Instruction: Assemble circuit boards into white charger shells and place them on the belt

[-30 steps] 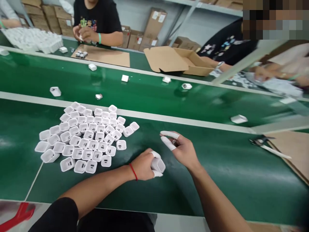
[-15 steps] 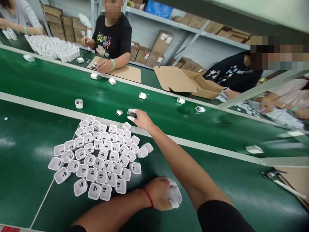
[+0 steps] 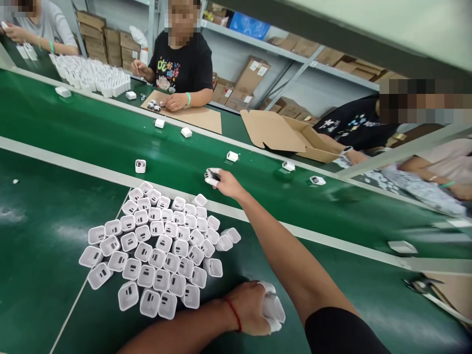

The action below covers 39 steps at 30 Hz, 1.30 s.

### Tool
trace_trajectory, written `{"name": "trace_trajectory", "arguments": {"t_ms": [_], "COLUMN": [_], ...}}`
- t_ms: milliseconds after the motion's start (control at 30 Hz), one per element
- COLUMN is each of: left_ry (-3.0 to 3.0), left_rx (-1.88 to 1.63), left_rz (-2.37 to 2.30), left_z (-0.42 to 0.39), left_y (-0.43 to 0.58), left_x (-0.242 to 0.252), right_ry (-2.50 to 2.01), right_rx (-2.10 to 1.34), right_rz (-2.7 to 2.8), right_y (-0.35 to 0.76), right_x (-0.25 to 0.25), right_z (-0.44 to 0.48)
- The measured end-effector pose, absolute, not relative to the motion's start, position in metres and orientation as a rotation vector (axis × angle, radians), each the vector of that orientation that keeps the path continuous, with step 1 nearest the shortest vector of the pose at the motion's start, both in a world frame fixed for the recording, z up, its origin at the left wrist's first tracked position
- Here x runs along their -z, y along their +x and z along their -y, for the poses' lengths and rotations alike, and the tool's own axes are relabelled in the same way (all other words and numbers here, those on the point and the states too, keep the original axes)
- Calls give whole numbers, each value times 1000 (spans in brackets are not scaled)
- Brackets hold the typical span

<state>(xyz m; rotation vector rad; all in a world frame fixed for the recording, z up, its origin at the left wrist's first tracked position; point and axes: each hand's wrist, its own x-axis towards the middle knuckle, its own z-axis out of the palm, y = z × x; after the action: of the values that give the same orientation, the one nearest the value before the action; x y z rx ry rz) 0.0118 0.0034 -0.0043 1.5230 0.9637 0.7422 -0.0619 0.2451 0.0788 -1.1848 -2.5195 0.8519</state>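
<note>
My right hand (image 3: 222, 181) reaches far out over the green conveyor belt (image 3: 92, 137). Its fingers, in white finger cots, pinch a small charger part (image 3: 212, 173). Near the table's front edge, my left hand (image 3: 258, 309) is closed around a white charger shell (image 3: 275, 309); a red string is on that wrist. To the left of it, several white charger shells (image 3: 158, 250) stand packed together, open ends up, on the green table.
More white chargers ride the belt, among them one (image 3: 140, 166) and another (image 3: 232, 156). Across it sit people in black shirts, with a cardboard sheet (image 3: 195, 117), an open carton (image 3: 287, 135) and a heap of white chargers (image 3: 92, 76). Scissors (image 3: 424, 285) lie at the right.
My right hand has gone from beside the left hand out onto the belt and closed on a small part there. My left hand kept hold of its shell. The view tilted upward.
</note>
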Motion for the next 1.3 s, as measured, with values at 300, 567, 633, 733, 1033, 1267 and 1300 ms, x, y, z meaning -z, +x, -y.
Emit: {"name": "trace_trajectory", "arguments": {"t_ms": [300, 567, 633, 733, 1033, 1267, 1300], "left_ry": [1303, 1092, 1059, 1024, 1239, 1433, 1466], "left_rx": [-957, -976, -1005, -1095, -1232, -1402, -1414], "left_rz": [-1002, -896, -902, -904, -902, -1059, -1076], "left_z": [1, 7, 8, 9, 10, 7, 7], "left_y": [7, 8, 7, 5, 5, 1, 0], "left_x": [-6, -22, -28, -36, -49, -44, -43], "right_ry": [-908, -1016, -1025, -1006, -855, -687, -656], "right_rx": [-1629, -1595, -1572, -1548, -1359, -839, -743], "right_rz": [1497, 1244, 1174, 1101, 1138, 1748, 1820], "right_y": [59, 149, 162, 173, 180, 168, 166], "right_x": [-136, -117, -107, -90, -76, -80, -79], "right_z": [-140, -76, -69, -63, -40, -13, -13]}}
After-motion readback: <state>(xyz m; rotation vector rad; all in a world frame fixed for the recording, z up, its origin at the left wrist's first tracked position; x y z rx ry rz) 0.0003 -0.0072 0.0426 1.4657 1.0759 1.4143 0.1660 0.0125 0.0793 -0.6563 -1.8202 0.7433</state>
